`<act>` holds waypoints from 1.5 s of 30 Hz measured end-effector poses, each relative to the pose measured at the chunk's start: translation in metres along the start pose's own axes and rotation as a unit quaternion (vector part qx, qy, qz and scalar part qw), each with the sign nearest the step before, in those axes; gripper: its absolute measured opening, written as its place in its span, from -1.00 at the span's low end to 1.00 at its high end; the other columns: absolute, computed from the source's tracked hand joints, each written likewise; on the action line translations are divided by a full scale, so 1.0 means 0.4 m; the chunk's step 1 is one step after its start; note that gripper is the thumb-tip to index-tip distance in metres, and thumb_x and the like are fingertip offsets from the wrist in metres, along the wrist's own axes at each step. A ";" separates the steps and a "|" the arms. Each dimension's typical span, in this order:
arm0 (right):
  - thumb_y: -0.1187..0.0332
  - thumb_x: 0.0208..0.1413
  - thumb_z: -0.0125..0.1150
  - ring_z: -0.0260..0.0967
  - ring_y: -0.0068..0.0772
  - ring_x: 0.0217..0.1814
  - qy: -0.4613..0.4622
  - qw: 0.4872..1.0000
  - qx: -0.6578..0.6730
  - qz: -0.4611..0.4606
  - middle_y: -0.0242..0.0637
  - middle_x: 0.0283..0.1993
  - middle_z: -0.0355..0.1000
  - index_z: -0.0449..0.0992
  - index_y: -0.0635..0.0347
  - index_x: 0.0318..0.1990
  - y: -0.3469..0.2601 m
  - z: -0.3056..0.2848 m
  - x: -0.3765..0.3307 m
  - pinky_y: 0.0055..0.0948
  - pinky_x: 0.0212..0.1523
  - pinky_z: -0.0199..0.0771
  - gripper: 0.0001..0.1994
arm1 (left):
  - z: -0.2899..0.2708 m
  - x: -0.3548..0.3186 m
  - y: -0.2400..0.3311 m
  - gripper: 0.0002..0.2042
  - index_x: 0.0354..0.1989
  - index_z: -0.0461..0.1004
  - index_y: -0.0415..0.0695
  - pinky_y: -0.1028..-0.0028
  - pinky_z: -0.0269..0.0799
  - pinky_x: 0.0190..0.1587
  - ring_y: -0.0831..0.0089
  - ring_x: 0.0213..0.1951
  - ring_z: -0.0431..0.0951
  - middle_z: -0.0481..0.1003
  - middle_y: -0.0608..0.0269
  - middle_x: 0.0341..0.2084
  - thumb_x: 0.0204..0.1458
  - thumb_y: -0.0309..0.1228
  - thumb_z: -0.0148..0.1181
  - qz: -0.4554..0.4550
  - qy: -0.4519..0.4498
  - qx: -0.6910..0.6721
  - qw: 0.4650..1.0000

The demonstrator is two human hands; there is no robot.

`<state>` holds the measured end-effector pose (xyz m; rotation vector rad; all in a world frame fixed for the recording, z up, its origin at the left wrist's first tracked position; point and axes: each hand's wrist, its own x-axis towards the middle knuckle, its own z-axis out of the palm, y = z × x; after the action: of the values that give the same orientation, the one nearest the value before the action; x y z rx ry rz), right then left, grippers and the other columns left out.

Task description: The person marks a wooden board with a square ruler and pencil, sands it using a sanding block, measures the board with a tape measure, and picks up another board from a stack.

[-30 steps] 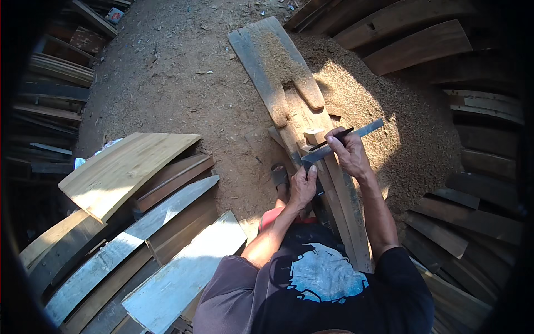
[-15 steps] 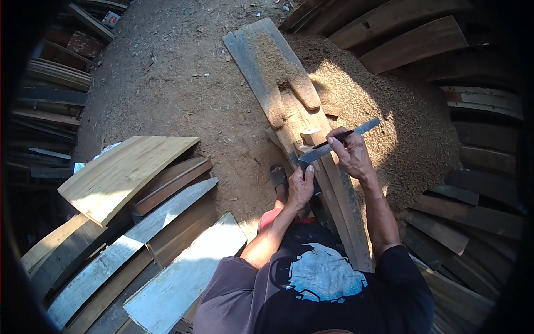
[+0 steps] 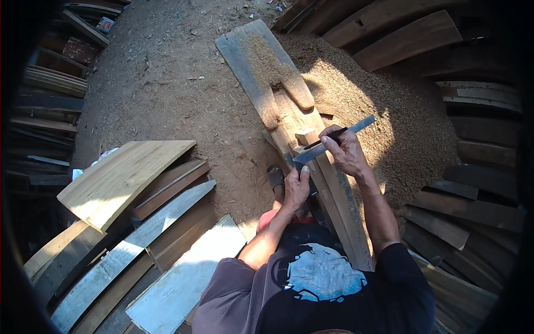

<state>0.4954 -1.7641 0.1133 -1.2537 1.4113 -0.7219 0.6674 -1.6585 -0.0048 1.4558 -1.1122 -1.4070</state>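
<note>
My left hand (image 3: 296, 189) grips the dark stock end of a try square (image 3: 364, 123), whose metal blade slants up to the right across a wooden beam (image 3: 335, 206). Between the fingers of my right hand (image 3: 347, 153) is a thin black pen or pencil (image 3: 336, 133), its point down by the blade's edge. The beam runs lengthwise toward my body, and a notched or stepped block end (image 3: 306, 135) shows just beyond the blade. My right palm hides part of the blade. Where the pen touches the wood is too small to tell.
Under the beam lies a long worn plank bench (image 3: 236, 50) strewn with sawdust. A big sawdust heap (image 3: 403, 150) fills the right side. Boards (image 3: 128, 175) are stacked at left, more planks (image 3: 467, 209) at right. My sandalled foot (image 3: 276, 176) stands left of the bench.
The whole view has shifted slightly, so the bench and hands sit a little farther left. Both hands keep their hold, with the pen still beside the blade.
</note>
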 end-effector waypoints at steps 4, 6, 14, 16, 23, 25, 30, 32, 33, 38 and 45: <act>0.32 0.33 0.22 0.36 -0.61 -0.29 -0.018 0.998 -0.051 -0.036 -0.48 -0.36 0.46 0.57 0.31 -0.18 -0.004 0.010 0.011 -0.48 -0.25 0.38 -0.81 | 0.001 0.000 -0.004 -0.66 -0.14 0.48 -0.21 0.25 0.41 -0.31 0.39 -0.43 0.43 0.43 0.17 -0.55 0.42 -0.12 0.04 0.006 0.009 0.026 1.000; 0.33 0.31 0.23 0.33 -0.59 -0.33 0.021 0.991 -0.128 -0.024 -0.44 -0.40 0.44 0.56 0.32 -0.20 -0.018 -0.002 0.005 -0.46 -0.27 0.37 -0.81 | 0.001 -0.002 -0.003 -0.66 -0.11 0.50 -0.20 0.24 0.42 -0.30 0.37 -0.42 0.44 0.44 0.15 -0.54 0.42 -0.13 0.03 0.002 0.014 0.042 0.999; 0.27 0.46 0.02 0.36 -0.50 -0.35 0.139 0.985 -0.097 -0.032 -0.33 -0.37 0.45 0.49 0.28 -0.21 -0.044 -0.057 -0.085 -0.39 -0.28 0.41 -0.74 | -0.021 -0.035 0.064 -0.62 0.02 0.55 -0.20 0.26 0.46 -0.23 0.43 -0.35 0.52 0.54 0.10 -0.47 0.42 -0.11 0.04 -0.026 -0.059 0.071 0.995; 0.25 0.47 0.00 0.35 -0.54 -0.35 0.112 0.993 -0.030 0.023 -0.34 -0.36 0.46 0.48 0.28 -0.20 -0.015 -0.061 -0.137 -0.41 -0.28 0.41 -0.73 | -0.031 -0.071 0.093 -0.60 0.05 0.56 -0.19 0.28 0.45 -0.29 0.42 -0.41 0.51 0.50 0.07 -0.53 0.41 -0.08 0.04 -0.066 -0.111 0.099 0.987; 0.19 0.37 0.14 0.33 -0.51 -0.30 -0.013 0.993 -0.024 0.113 -0.36 -0.35 0.43 0.52 0.29 -0.10 0.081 -0.014 -0.310 -0.42 -0.22 0.40 -0.71 | 0.014 -0.111 0.139 -0.75 0.06 0.54 -0.20 0.29 0.48 -0.32 0.30 -0.47 0.53 0.53 0.07 -0.50 0.35 -0.34 0.12 0.029 -0.179 0.059 0.982; 0.16 0.35 0.19 0.34 -0.49 -0.28 -0.014 0.996 -0.017 0.091 -0.37 -0.34 0.43 0.54 0.30 -0.09 0.094 0.013 -0.335 -0.41 -0.20 0.41 -0.68 | 0.029 -0.113 0.154 -0.73 0.05 0.49 -0.21 0.21 0.53 -0.23 0.07 -0.33 0.60 0.56 -0.03 -0.34 0.22 -0.41 0.24 0.105 -0.220 0.055 0.968; 0.10 0.36 0.25 0.19 -0.66 -0.36 0.086 0.981 0.047 0.166 -0.59 -0.44 0.27 0.54 0.25 -0.18 0.133 0.005 -0.373 -0.51 -0.33 0.25 -0.67 | 0.038 -0.124 0.163 -0.51 0.05 0.44 -0.23 0.07 0.40 0.15 -0.13 0.12 0.47 0.47 -0.11 -0.01 -0.04 -0.32 0.45 0.192 -0.414 0.211 0.864; 0.11 0.42 0.18 0.09 -0.73 -0.41 0.200 0.966 0.067 0.146 -0.66 -0.46 0.23 0.52 0.17 -0.26 0.154 -0.005 -0.385 -0.53 -0.43 0.09 -0.68 | 0.061 -0.123 0.138 -0.35 0.20 0.44 -0.18 -0.03 0.16 0.39 -0.14 0.32 0.30 0.38 -0.12 0.18 -0.11 -0.22 0.47 0.332 -0.431 0.234 0.806; 0.11 0.44 0.16 0.05 -0.75 -0.42 0.249 0.949 0.106 0.164 -0.67 -0.46 0.22 0.51 0.14 -0.28 0.164 -0.011 -0.389 -0.53 -0.45 0.05 -0.68 | 0.083 -0.126 0.119 -0.35 0.23 0.44 -0.16 -0.08 0.13 0.40 -0.14 0.32 0.30 0.38 -0.12 0.19 -0.09 -0.22 0.43 0.376 -0.436 0.297 0.762; 0.15 0.48 0.12 -0.03 -0.79 -0.46 0.321 0.925 0.159 0.126 -0.71 -0.49 0.14 0.57 0.10 -0.15 0.172 -0.017 -0.429 -0.58 -0.46 -0.06 -0.75 | 0.217 -0.141 0.026 -0.64 0.02 0.56 -0.02 0.00 0.27 0.16 0.11 0.10 0.42 0.49 0.09 -0.06 0.04 -0.24 0.20 0.501 -0.450 0.453 0.584; 0.15 0.47 0.14 -0.09 -0.83 -0.52 0.341 0.916 0.190 0.092 -0.74 -0.52 0.10 0.54 0.05 -0.19 0.141 -0.003 -0.457 -0.59 -0.53 -0.15 -0.78 | 0.213 -0.127 -0.017 -0.86 -0.24 0.49 0.09 0.22 0.22 -0.08 0.32 -0.18 0.39 0.40 0.32 -0.34 0.06 -0.24 0.19 0.546 -0.445 0.415 0.576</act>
<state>0.4559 -1.5770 0.1188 -0.5604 1.7965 -1.3064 0.5832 -1.6057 -0.0015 0.0333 -2.8930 -0.5141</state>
